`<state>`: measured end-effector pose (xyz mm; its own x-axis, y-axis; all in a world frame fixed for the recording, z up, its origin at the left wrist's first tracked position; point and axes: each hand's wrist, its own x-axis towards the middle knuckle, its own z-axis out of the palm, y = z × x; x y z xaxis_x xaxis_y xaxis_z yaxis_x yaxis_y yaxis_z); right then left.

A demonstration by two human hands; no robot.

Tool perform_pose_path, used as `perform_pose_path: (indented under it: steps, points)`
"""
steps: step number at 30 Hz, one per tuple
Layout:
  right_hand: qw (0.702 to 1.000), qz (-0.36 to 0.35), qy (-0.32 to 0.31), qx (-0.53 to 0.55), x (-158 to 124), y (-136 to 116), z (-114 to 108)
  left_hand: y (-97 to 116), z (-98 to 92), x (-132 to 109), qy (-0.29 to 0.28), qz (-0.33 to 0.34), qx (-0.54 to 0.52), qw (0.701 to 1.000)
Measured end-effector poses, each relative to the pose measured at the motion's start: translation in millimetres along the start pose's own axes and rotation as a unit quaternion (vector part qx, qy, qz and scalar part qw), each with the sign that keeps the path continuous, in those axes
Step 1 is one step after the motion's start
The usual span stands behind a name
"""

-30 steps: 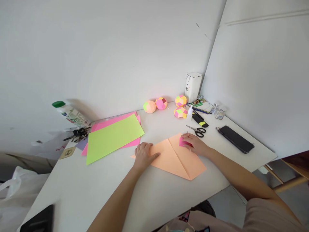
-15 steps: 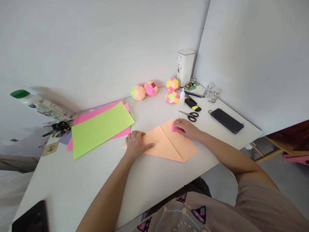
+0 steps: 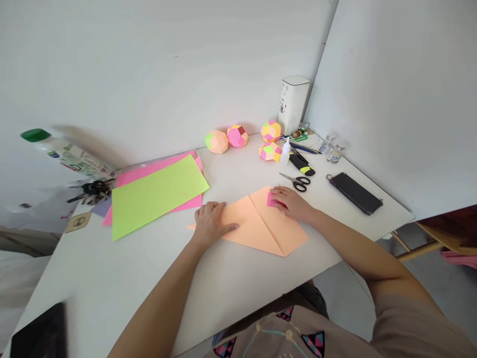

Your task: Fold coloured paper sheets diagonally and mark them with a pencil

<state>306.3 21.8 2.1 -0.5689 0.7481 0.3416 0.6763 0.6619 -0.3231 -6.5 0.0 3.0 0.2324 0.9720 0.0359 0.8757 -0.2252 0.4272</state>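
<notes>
View shifted; left hand (image 3: 209, 226) stays on peach paper (image 3: 255, 226)

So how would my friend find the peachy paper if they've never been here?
Look at the white desk and find the left hand and right hand. The peach paper lies beneath them, to the right of the lime-green sheet. Unlike that sheet, it has a line like a crease running across it.

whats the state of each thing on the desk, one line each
Peach sheet, creased, under left hand
Pink piece, held by right hand
Green sheet, lying over pink paper
Scissors, lying down, blades closed or nearly
Dropper bottle, upright
Green-capped bottle, cap on
Glass jars, upright, lids on
Phone, lying flat
</notes>
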Motion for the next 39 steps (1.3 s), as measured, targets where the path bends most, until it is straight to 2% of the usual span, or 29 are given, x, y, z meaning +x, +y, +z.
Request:
perform_pose_path:
  steps: [8,15,23,26,30,33,39]
  points:
    - [1.000,-0.015,0.022,-0.015,-1,0,2,0,0.9,0,0.014,0.010,0.011,1.000]
    - [0.999,-0.013,0.041,-0.018,-1,-1,5,-2,6.4,-2,0.036,0.057,0.037,0.997]
    - [0.998,-0.039,0.046,-0.011,9,-29,21,-6,12.7,0,0.060,0.104,0.034,0.992]
    - [0.995,-0.091,0.020,0.030,8,-39,25,-8,13.7,0,0.067,0.135,0.025,0.988]
    - [0.980,-0.153,-0.024,0.124,5,-39,23,-9,13.3,1,0.070,0.176,0.012,0.982]
    - [0.970,-0.157,-0.036,0.180,5,-37,22,-8,12.1,0,0.067,0.193,0.001,0.979]
    - [0.945,-0.126,-0.018,0.300,3,-38,20,-6,8.7,-2,0.067,0.199,-0.020,0.977]
